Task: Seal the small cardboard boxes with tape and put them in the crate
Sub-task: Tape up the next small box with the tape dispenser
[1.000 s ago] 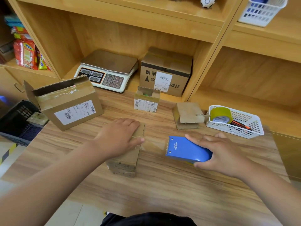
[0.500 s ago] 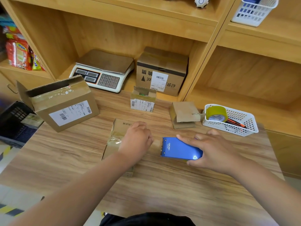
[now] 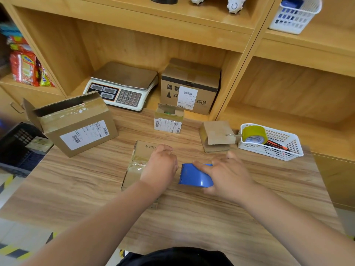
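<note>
Nearer than before, the blue plastic tape dispenser (image 3: pixel 194 176), grasped by the right hand (image 3: pixel 228 179), sits just beside the left hand (image 3: pixel 160 167), which curls over the small brown cardboard box (image 3: pixel 137 166), holding it steady underneath, likely for taping.

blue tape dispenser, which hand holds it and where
The right hand grips the glossy blue tape dispenser by its rear end, fingers across the top. The left hand rests on the small brown cardboard box; a grip cannot be told.
</note>
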Demonstrator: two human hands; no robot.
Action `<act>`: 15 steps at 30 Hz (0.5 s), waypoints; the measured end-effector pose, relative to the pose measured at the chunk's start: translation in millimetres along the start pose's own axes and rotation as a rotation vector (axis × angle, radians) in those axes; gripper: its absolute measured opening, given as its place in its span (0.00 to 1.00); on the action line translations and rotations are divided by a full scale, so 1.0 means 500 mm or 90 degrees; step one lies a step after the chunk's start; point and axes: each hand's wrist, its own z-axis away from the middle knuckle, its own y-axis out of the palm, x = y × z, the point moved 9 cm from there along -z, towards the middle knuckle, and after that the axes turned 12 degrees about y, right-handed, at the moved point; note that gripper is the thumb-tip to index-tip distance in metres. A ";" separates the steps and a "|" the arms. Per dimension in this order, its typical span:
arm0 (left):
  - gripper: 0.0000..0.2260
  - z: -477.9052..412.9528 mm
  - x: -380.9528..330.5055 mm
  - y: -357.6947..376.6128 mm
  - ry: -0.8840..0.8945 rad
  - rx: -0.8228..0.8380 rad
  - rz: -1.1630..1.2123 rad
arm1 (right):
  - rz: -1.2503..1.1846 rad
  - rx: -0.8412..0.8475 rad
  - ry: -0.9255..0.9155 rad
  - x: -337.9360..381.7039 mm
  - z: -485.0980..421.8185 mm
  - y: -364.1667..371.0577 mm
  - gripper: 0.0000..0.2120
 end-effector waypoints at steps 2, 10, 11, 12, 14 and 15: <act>0.06 -0.004 -0.003 0.008 -0.001 0.024 -0.024 | -0.004 -0.001 0.009 0.007 -0.001 0.001 0.35; 0.09 -0.008 -0.015 0.017 0.010 0.040 -0.098 | -0.050 0.006 0.036 0.020 -0.006 0.003 0.33; 0.10 -0.009 -0.019 0.020 0.019 0.048 -0.109 | -0.058 0.008 0.036 0.018 -0.007 0.006 0.33; 0.11 -0.009 -0.021 0.020 0.024 0.047 -0.116 | -0.064 0.012 0.038 0.016 -0.005 0.010 0.33; 0.11 -0.010 -0.026 0.019 0.031 0.049 -0.131 | -0.076 0.020 0.041 0.012 -0.002 0.015 0.33; 0.11 -0.012 -0.030 0.019 0.034 0.055 -0.140 | -0.081 0.023 0.042 0.011 -0.002 0.018 0.33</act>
